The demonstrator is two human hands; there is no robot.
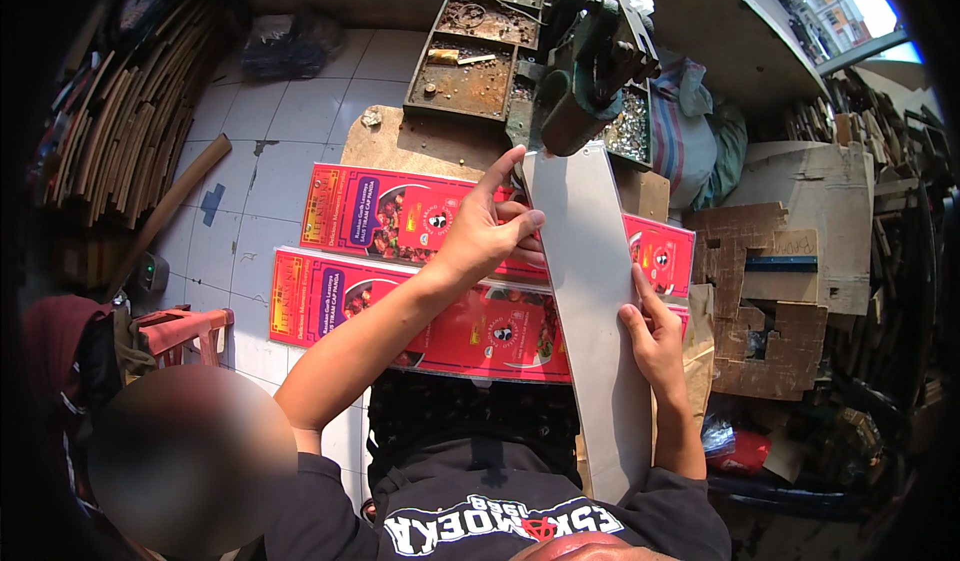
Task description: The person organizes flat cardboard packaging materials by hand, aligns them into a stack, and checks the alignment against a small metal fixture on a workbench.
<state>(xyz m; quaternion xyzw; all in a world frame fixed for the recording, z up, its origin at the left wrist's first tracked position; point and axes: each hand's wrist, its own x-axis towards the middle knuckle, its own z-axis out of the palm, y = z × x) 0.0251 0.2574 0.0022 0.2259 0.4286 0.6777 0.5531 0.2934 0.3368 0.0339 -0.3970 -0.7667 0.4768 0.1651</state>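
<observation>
A long grey board (590, 261) runs lengthwise in front of me, plain side up. Its far end lies under the dark green head of a hand press (575, 111). My left hand (490, 226) is at the board's left edge, thumb on the edge and index finger stretched toward the far corner; its other fingers curl in. Nearer to me, my right hand (655, 336) grips the right edge, with part of the fingers hidden beneath. Two stacks of red printed signs, a far one (380, 211) and a near one (440, 321), lie crosswise below the board.
A rusty compartment tray (465, 76) with small metal bits stands beside the press. Cardboard pieces (790, 261) and a striped sack (680, 131) are at the right. Leftward are a red plastic stool (185, 331), a cardboard tube (175, 206), stacked boards (150, 131) and a blurred round shape (190, 461).
</observation>
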